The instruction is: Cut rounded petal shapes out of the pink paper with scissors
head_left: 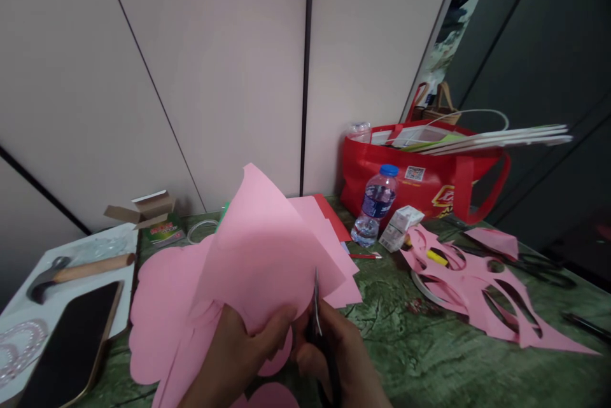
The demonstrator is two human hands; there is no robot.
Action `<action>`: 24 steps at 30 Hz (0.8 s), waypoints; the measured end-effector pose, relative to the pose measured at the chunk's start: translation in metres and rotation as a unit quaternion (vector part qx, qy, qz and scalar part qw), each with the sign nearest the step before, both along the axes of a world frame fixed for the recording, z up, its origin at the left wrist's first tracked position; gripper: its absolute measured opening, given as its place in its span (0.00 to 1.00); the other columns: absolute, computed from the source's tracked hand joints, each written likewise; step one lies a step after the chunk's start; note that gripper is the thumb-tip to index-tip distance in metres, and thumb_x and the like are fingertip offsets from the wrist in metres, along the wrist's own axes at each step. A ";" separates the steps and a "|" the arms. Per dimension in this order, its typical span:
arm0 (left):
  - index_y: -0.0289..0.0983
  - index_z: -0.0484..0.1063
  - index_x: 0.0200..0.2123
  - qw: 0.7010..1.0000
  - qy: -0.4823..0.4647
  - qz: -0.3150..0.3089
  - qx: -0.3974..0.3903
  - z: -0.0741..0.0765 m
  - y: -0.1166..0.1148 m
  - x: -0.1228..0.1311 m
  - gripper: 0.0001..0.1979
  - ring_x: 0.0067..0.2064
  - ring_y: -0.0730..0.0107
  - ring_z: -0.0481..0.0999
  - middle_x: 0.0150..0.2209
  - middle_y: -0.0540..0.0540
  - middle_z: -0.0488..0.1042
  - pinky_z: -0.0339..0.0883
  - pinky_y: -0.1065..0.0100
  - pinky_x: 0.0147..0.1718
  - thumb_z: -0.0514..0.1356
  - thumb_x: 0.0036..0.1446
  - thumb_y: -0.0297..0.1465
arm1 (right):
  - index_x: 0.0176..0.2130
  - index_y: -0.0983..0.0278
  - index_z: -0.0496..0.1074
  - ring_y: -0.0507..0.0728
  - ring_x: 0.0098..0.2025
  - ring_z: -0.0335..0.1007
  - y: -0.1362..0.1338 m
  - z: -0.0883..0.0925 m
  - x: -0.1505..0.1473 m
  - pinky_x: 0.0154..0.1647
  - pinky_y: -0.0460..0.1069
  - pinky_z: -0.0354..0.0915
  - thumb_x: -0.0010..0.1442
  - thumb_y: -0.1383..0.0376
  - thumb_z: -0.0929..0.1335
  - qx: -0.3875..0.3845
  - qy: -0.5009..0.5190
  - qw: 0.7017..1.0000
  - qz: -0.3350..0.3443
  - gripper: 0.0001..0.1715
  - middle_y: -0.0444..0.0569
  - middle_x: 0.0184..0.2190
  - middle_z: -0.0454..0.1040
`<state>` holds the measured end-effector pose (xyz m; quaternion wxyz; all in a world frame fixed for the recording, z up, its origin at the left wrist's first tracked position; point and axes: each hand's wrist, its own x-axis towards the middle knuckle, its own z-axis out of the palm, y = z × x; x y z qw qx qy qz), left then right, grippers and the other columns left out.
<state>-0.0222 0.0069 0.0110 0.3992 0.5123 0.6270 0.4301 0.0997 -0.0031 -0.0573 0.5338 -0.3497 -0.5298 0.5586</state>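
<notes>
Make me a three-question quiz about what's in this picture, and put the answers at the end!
1. Which hand holds the black-handled metal scissors?
2. True or false: the clear plastic bottle has a blue cap.
3. Which lies nearest the black-screened rectangular phone: A) the red shopping bag, B) the wooden-handled hammer, or C) the bottle?

Key: 1. The right hand. 2. True. 3. B.

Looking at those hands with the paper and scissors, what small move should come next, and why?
Probably one short snip with the scissors: the right hand has the blades at the lower edge of the pink sheet, while the left hand grips it close by.
</notes>
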 end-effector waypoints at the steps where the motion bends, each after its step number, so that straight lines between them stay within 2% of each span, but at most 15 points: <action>1: 0.38 0.64 0.10 1.000 0.003 -0.011 -0.002 0.000 0.000 -0.001 0.14 0.15 0.72 0.61 0.09 0.54 0.62 0.56 0.70 0.15 0.62 0.41 0.34 | 0.25 0.62 0.61 0.49 0.21 0.50 -0.001 0.002 0.000 0.20 0.43 0.52 0.45 0.64 0.71 0.000 0.003 1.000 0.004 0.14 0.38 0.19 0.58; 3: 0.38 0.65 0.12 0.999 0.006 -0.034 -0.005 0.000 0.001 -0.002 0.12 0.16 0.72 0.61 0.10 0.54 0.63 0.56 0.70 0.16 0.61 0.41 0.35 | 0.24 0.63 0.61 0.49 0.21 0.49 -0.002 0.007 -0.001 0.21 0.44 0.51 0.46 0.62 0.71 -0.010 0.018 1.000 0.002 0.15 0.37 0.19 0.58; 8: 0.39 0.63 0.10 0.999 0.001 -0.049 -0.005 0.001 0.002 -0.005 0.16 0.16 0.73 0.61 0.10 0.54 0.62 0.56 0.71 0.16 0.62 0.42 0.36 | 0.24 0.62 0.61 0.49 0.20 0.51 -0.004 0.009 -0.004 0.20 0.44 0.52 0.45 0.61 0.71 -0.038 0.052 0.998 -0.003 0.14 0.38 0.18 0.60; 16: 0.38 0.65 0.19 0.999 -0.029 -0.024 0.019 0.002 0.001 -0.003 0.09 0.15 0.75 0.60 0.10 0.58 0.62 0.56 0.73 0.14 0.62 0.41 0.33 | 0.24 0.62 0.60 0.48 0.18 0.53 -0.003 0.007 -0.002 0.17 0.43 0.53 0.45 0.65 0.70 -0.066 0.032 0.997 0.010 0.12 0.37 0.17 0.60; 20: 0.35 0.66 0.25 0.999 -0.030 -0.016 0.013 0.002 0.001 -0.004 0.10 0.15 0.75 0.61 0.10 0.58 0.63 0.58 0.74 0.14 0.63 0.40 0.34 | 0.25 0.62 0.61 0.48 0.16 0.57 -0.002 0.003 -0.003 0.15 0.42 0.54 0.46 0.66 0.69 -0.063 0.034 0.997 0.033 0.10 0.37 0.16 0.62; 24: 0.35 0.66 0.25 0.999 -0.028 -0.012 0.016 0.002 0.000 -0.004 0.11 0.15 0.75 0.60 0.10 0.59 0.61 0.57 0.73 0.14 0.63 0.40 0.34 | 0.25 0.62 0.61 0.47 0.14 0.56 -0.002 -0.001 -0.005 0.13 0.41 0.53 0.46 0.68 0.69 -0.073 0.046 0.996 0.019 0.10 0.35 0.13 0.61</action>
